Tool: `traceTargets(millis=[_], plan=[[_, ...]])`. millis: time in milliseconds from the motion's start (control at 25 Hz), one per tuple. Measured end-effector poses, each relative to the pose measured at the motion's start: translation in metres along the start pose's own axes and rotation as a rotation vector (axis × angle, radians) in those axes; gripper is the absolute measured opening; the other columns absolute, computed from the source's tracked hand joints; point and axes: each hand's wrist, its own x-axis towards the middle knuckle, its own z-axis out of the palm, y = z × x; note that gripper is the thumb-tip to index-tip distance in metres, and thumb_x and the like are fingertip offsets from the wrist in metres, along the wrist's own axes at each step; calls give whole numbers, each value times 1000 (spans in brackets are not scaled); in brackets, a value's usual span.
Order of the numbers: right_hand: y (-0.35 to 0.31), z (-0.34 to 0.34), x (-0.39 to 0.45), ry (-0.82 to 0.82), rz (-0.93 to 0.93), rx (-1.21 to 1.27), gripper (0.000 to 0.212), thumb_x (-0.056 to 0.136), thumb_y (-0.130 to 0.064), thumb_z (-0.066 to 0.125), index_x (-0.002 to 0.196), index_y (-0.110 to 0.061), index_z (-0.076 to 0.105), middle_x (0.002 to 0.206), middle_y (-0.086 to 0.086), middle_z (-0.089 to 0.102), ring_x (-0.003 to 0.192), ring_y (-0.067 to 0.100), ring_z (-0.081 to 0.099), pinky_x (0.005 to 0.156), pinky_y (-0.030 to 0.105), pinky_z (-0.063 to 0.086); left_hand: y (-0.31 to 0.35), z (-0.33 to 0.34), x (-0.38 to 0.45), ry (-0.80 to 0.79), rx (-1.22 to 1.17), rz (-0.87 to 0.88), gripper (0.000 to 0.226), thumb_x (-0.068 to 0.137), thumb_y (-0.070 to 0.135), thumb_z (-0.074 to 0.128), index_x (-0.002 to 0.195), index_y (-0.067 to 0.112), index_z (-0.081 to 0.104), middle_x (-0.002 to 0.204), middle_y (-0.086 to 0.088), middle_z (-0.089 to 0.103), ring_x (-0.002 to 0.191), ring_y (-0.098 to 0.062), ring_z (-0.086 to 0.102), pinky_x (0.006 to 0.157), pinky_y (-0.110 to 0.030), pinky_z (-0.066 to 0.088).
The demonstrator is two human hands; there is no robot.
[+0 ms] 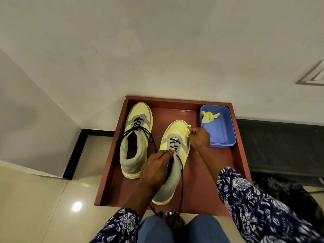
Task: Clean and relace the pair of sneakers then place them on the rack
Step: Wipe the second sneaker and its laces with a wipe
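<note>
Resting on a reddish-brown tray (238, 155) against the wall are two yellow and grey sneakers, toes pointing toward the wall. One sneaker (135, 137) sits at the tray's left side, partly laced, its black lace (122, 139) hanging loose in long loops around the collar. A second sneaker (173, 162) lies in the tray's middle, nearer the person, also laced only through the lower eyelets.

The left hand (156, 171) covers the collar of this middle sneaker, fingers closed on its tongue area, thumb pressed near the lacing. The right hand (199, 137) is at the sneaker's toe side, fingers pinched together on a small yellow cloth (187, 129) that touches the upper. This sneaker's black lace (181, 186) trails down past the tray's near edge.

At the tray's far right corner stands a blue plastic tub (220, 135) with another crumpled yellow cloth (209, 116) inside. Patterned navy sleeves and blue trousers show at the bottom.
</note>
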Motion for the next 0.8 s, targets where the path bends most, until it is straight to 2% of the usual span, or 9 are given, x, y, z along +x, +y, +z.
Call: traceTargets(millis=[200,320,400,440,520,560,680,800], plan=[[35,8,-65,11,-89,131,30,86,3,54,112,-6,66,118,8,65,110,20,60,93,19,40,0,0,1,21,-13,10,37,81,18,42,105,12,69,88,-2,72,58,-23,64,39,-22,45],[51,12,-104,32,-29,278,30,85,7,56,110,-6,67,112,2,65,101,9,56,88,9,40,0,0,0,26,-3,8,37,80,17,42,105,12,69,90,-1,73,60,-22,65,40,-22,44],[55,14,-118,36,4,343,30,84,8,56,109,-5,68,109,0,64,99,8,56,81,0,41,-1,1,0,20,-23,1,37,80,17,43,106,13,69,92,-2,72,62,-23,65,40,-22,46],[55,15,-119,48,10,356,30,84,8,56,108,-6,68,109,0,65,98,10,57,84,4,44,-1,1,0,15,-32,-4,37,80,17,43,106,13,69,92,-2,72,62,-24,65,39,-23,47],[51,16,-110,77,20,345,30,84,7,56,108,-6,68,111,4,66,99,14,60,96,24,48,-1,1,-1,9,-39,-6,36,81,18,43,107,13,68,92,-2,72,62,-24,65,39,-24,48],[48,17,-102,93,23,322,29,85,6,56,109,-6,68,112,6,67,101,17,60,99,29,47,-1,1,0,9,-37,-5,36,81,18,44,107,14,68,93,-1,72,62,-23,65,39,-23,47],[35,17,-77,132,22,228,29,86,4,54,109,-6,68,114,10,67,105,22,60,95,21,41,-2,1,0,10,-28,2,36,81,17,43,106,13,69,91,-1,72,61,-22,64,39,-23,45],[20,15,-53,145,36,179,31,86,4,51,111,-5,67,116,12,67,108,26,60,90,21,41,-1,0,1,13,-31,-3,37,81,16,42,106,13,69,90,0,73,60,-22,64,38,-23,47]])
